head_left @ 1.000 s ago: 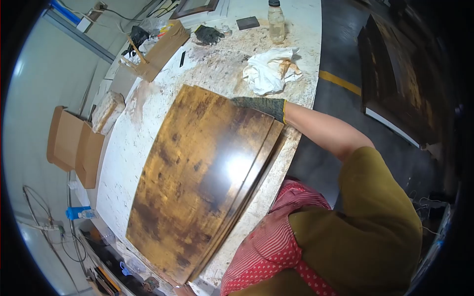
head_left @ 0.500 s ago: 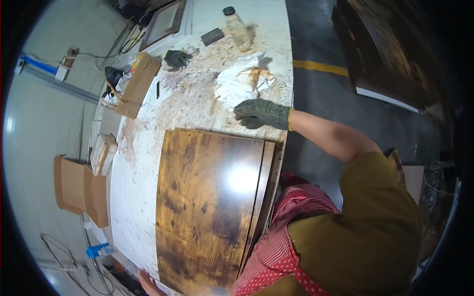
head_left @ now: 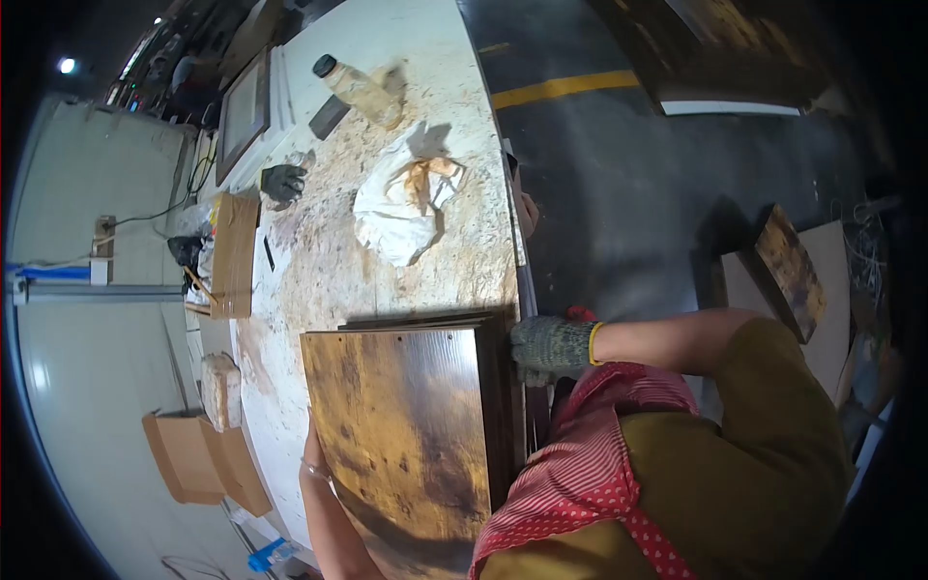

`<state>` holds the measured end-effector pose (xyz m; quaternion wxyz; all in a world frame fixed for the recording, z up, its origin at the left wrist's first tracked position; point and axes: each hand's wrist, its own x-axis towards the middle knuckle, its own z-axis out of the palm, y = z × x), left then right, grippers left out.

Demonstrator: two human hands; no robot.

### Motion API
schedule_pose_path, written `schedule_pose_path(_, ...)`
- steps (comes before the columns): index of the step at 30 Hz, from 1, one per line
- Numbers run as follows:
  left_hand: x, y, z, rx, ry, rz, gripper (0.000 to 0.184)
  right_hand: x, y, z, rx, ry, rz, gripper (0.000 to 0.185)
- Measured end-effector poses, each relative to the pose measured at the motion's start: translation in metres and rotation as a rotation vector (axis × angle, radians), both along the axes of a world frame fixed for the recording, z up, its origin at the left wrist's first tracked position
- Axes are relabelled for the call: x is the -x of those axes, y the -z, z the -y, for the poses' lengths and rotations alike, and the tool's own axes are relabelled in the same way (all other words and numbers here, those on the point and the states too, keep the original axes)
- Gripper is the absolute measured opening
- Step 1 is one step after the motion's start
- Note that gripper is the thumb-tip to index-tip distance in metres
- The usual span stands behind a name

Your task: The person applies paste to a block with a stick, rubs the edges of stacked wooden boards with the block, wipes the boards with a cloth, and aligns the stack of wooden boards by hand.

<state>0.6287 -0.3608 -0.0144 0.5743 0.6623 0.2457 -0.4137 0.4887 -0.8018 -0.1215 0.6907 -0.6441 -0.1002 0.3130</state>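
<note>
A stack of brown, wood-patterned panels (head_left: 406, 425) lies at the near side of the white worktable, its thick dark side facing my body. My right hand (head_left: 553, 348), in a dark grey-green glove with a yellow cuff, is at the stack's upper right corner, with its fingers curled against the dark edge. Bare and with a band at the wrist, my left hand (head_left: 312, 443) grips the opposite, left edge of the panels; its fingertips are largely hidden. A stained white cloth (head_left: 401, 208) lies crumpled on the table above the stack.
On the worktable (head_left: 319, 275) are a bottle (head_left: 360, 92), a dark block (head_left: 329, 116), a loose glove (head_left: 283, 182), a frame (head_left: 244, 121) and a cardboard box (head_left: 234, 256). An open carton (head_left: 198, 459) is at the left. More panels (head_left: 788, 271) stand on the right.
The view has turned, and the table things appear further left. My right hand has come down from beside the cloth to the stack's edge. My left hand has moved up along its left side.
</note>
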Motion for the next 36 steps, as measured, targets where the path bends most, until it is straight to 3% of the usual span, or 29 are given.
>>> schedule_pose_path(1, 0.003, -0.004, 0.004, 0.062, -0.016, 0.009, 0.071, 0.000, 0.002, -0.001, -0.018, 0.015, -0.009, 0.019)
schedule_pose_path(3, 0.004, 0.002, -0.002, 0.041, 0.003, 0.035, 0.071, -0.008, 0.001, 0.000, 0.300, -0.207, 0.382, 0.020)
schedule_pose_path(4, 0.004, 0.007, -0.006, 0.023, 0.017, 0.050, 0.071, -0.006, 0.017, -0.003, 0.296, -0.206, 0.381, 0.020)
schedule_pose_path(6, 0.006, 0.004, -0.002, -0.010, 0.001, 0.034, 0.071, -0.001, 0.037, -0.008, -0.522, 0.050, -0.236, 0.019)
schedule_pose_path(7, 0.009, -0.003, 0.008, 0.001, 0.024, 0.027, 0.072, -0.001, 0.030, -0.004, -0.515, 0.035, -0.238, 0.019)
schedule_pose_path(9, 0.011, -0.012, 0.022, 0.008, 0.003, 0.034, 0.073, -0.017, -0.053, 0.008, 0.819, -0.405, 0.853, 0.026)
schedule_pose_path(11, 0.013, -0.020, 0.026, -0.081, 0.018, 0.047, 0.073, -0.020, -0.024, 0.006, 0.810, -0.414, 0.878, 0.026)
schedule_pose_path(12, 0.016, -0.031, 0.035, -0.268, 0.074, 0.096, 0.074, -0.019, -0.013, 0.010, 0.815, -0.395, 0.870, 0.027)
schedule_pose_path(13, 0.019, -0.043, 0.041, -0.458, 0.119, 0.131, 0.076, -0.027, -0.025, 0.021, 0.769, -0.455, 0.876, 0.025)
schedule_pose_path(14, 0.018, -0.034, 0.016, -0.453, 0.211, 0.294, 0.075, -0.038, -0.040, 0.034, 0.720, -0.526, 0.887, 0.023)
schedule_pose_path(16, 0.040, -0.043, -0.027, -0.527, 0.246, 0.535, 0.069, -0.047, -0.026, 0.064, 0.664, -0.296, 1.057, 0.018)
schedule_pose_path(17, 0.065, -0.057, -0.042, -0.633, 0.220, 0.689, 0.059, -0.047, -0.101, 0.050, 0.809, -0.059, 0.780, 0.016)
schedule_pose_path(18, 0.095, -0.075, -0.057, -0.685, 0.131, 0.735, 0.054, -0.052, -0.113, 0.054, 0.803, -0.014, 0.880, 0.018)
schedule_pose_path(20, 0.170, -0.104, -0.096, -0.739, -0.085, 0.722, 0.057, -0.065, -0.128, 0.057, 0.254, 0.248, 0.175, 0.035)
schedule_pose_path(21, 0.215, -0.110, -0.112, -0.746, -0.259, 0.700, 0.057, -0.070, -0.126, 0.045, 0.060, 0.398, 0.049, 0.041)
schedule_pose_path(23, 0.303, -0.114, -0.133, -0.751, -0.575, 0.631, 0.057, -0.089, -0.098, 0.034, -0.123, 0.369, 0.093, 0.054)
schedule_pose_path(24, 0.353, -0.102, -0.151, -0.702, -0.710, 0.583, 0.060, -0.103, -0.080, 0.032, -0.089, 0.321, 0.113, 0.056)
schedule_pose_path(26, 0.453, -0.069, -0.136, -0.515, -0.960, 0.515, 0.067, -0.092, -0.089, 0.020, -0.210, 0.277, -0.266, 0.052)
schedule_pose_path(27, 0.491, -0.051, -0.125, -0.412, -1.013, 0.468, 0.070, -0.093, -0.068, 0.027, -0.198, 0.229, -0.266, 0.052)
schedule_pose_path(29, 0.538, -0.016, -0.090, -0.212, -1.085, 0.380, 0.075, -0.111, -0.013, 0.056, -0.172, 0.207, -0.015, 0.046)
schedule_pose_path(32, 0.553, 0.049, -0.038, 0.032, -1.191, 0.384, 0.077, -0.114, -0.030, 0.044, -0.241, 0.240, -0.174, 0.043)
schedule_pose_path(36, 0.491, 0.038, 0.009, 0.275, -1.541, 0.384, 0.071, -0.137, -0.009, 0.062, -0.216, 0.117, -0.147, 0.039)
